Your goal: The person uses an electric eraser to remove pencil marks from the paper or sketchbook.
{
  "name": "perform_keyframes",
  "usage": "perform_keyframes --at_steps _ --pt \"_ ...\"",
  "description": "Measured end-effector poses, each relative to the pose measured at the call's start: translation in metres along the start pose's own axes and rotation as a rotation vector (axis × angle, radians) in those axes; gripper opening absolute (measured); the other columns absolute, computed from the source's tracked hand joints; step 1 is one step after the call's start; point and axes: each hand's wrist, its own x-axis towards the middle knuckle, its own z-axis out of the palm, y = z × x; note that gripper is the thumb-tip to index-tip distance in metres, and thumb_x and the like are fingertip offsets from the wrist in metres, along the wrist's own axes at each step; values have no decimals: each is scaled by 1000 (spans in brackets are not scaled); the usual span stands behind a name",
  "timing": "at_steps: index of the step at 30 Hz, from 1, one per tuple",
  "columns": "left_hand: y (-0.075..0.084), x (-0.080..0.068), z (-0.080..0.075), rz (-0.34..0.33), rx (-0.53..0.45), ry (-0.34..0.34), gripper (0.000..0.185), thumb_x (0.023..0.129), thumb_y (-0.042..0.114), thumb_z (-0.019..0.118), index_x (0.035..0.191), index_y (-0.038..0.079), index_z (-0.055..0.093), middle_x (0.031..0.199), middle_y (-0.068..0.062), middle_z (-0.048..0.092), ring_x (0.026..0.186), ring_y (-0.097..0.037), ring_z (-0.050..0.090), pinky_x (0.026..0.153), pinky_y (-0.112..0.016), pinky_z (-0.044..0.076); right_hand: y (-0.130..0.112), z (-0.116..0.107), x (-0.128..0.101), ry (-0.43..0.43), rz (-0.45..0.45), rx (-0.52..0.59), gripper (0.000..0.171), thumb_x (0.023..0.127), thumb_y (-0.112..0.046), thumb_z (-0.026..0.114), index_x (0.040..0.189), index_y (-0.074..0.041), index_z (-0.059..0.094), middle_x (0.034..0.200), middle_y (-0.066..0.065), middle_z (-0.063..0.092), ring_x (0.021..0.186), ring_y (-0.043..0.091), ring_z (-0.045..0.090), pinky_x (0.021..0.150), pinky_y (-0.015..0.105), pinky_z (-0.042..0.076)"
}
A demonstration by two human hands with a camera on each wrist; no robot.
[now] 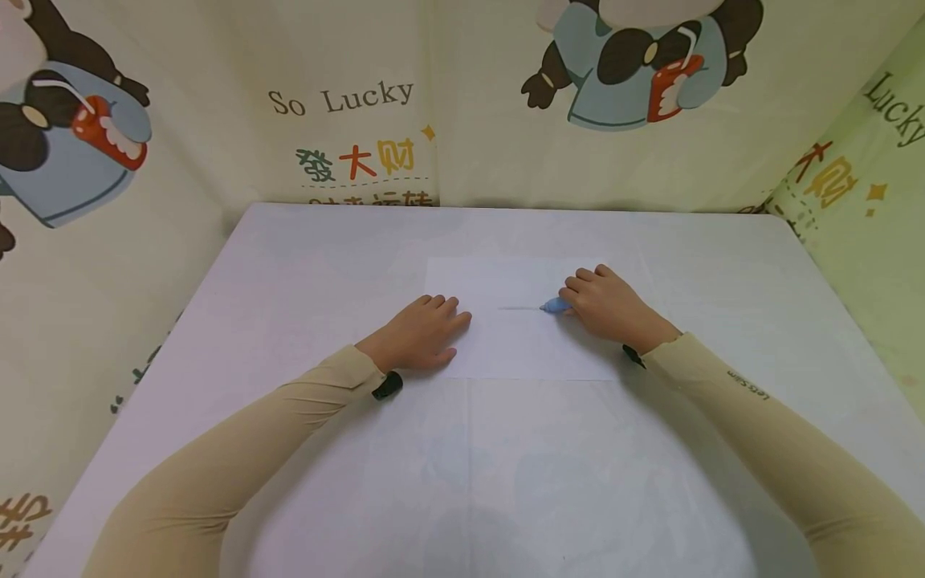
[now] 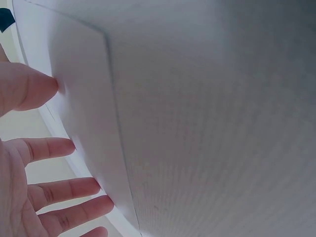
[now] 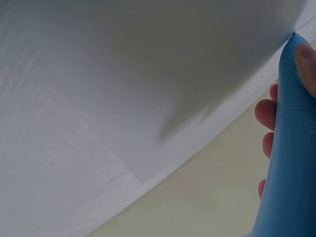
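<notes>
A white sheet of paper [image 1: 513, 349] lies on the white tabletop, with a thin grey line [image 1: 516, 308] across its middle. My right hand [image 1: 609, 307] grips a thick blue pen-shaped tool [image 3: 295, 143], thumb on one side and fingers wrapped round the other. Its small dark tip meets the paper at the line's right end. At the sheet's left side my left hand [image 1: 422, 331] rests with its fingers spread. The left wrist view shows those fingertips [image 2: 104, 203] on the paper, close to its edge.
The white table [image 1: 325, 449] extends around the sheet on every side. Behind it hangs a cream curtain [image 1: 477, 144] printed with cartoon figures and lettering, continuing along both sides. Small dark wrist devices [image 1: 388, 386] sit under both sleeve cuffs.
</notes>
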Motion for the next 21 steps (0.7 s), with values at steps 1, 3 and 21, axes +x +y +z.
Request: perform_keyframes --at_steps 1,3,21 --pt "0 0 0 0 0 0 44 88 34 55 124 9 49 116 -13 55 103 -28 56 91 -41 45 0 0 0 0 0 -2 22 74 -16 76 85 -2 63 79 9 61 75 25 55 66 36 40" --pt "0 0 0 -1 -3 -2 44 88 35 56 124 9 49 116 -13 55 103 -28 56 91 -41 45 0 1 0 -1 2 -7 22 74 -16 76 85 -2 63 79 9 62 76 25 55 66 35 40" --pt "3 1 0 -10 -8 -16 45 89 34 55 126 10 49 118 -13 55 104 -28 56 92 -42 45 1 2 -2 -12 -8 3 22 75 -17 76 87 -3 63 81 8 62 77 25 55 67 35 40"
